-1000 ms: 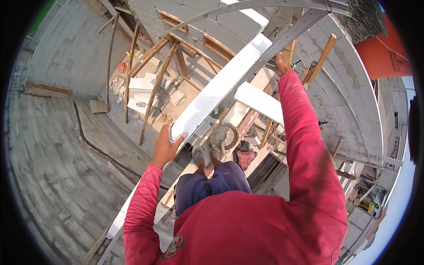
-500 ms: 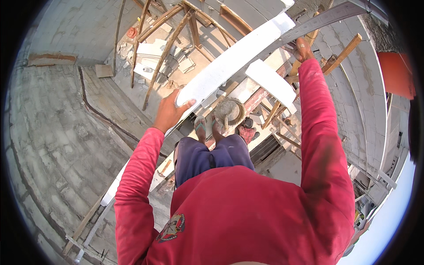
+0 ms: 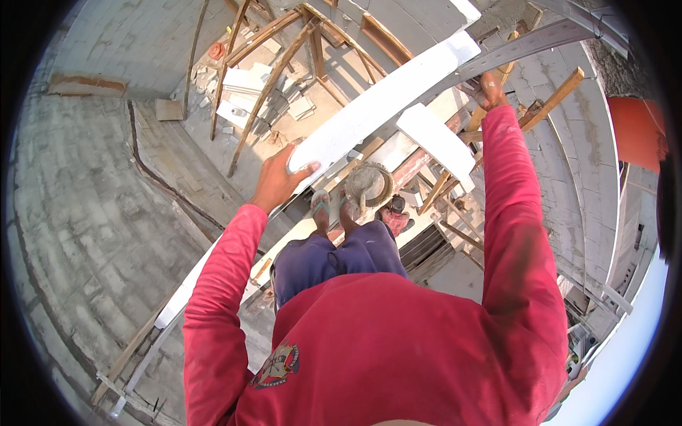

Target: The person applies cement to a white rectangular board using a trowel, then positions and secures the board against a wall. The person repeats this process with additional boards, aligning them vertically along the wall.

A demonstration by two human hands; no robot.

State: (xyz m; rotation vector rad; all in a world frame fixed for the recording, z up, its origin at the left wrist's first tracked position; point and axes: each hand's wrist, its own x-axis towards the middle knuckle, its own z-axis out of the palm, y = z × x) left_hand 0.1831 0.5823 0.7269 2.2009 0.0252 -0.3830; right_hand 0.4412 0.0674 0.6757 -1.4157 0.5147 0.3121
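My left hand (image 3: 278, 176) is closed round the near end of a long white block (image 3: 383, 106), thumb on its side and fingers over the edge. The block slants up to the right along a narrow grey rail (image 3: 529, 48). Under that rail my right hand (image 3: 490, 91) is closed, fingers curled by its lower edge; what they grip is hidden. Between the two arms lies a shorter white block (image 3: 437, 142), apart from both hands. Near my sandalled feet stands a round bucket (image 3: 369, 186) with grey mortar-like stuff and a handled tool in it.
Below, another person (image 3: 395, 216) in a dark hat and red top is close to the bucket. Wooden props (image 3: 273, 85) lean over rubble and white pieces at the upper left. Block walls (image 3: 85, 206) rise on both sides. An orange surface (image 3: 636, 128) is at the right.
The view has shifted slightly. My left hand and the long white block sit a little farther right in the picture; both hands keep their grips.
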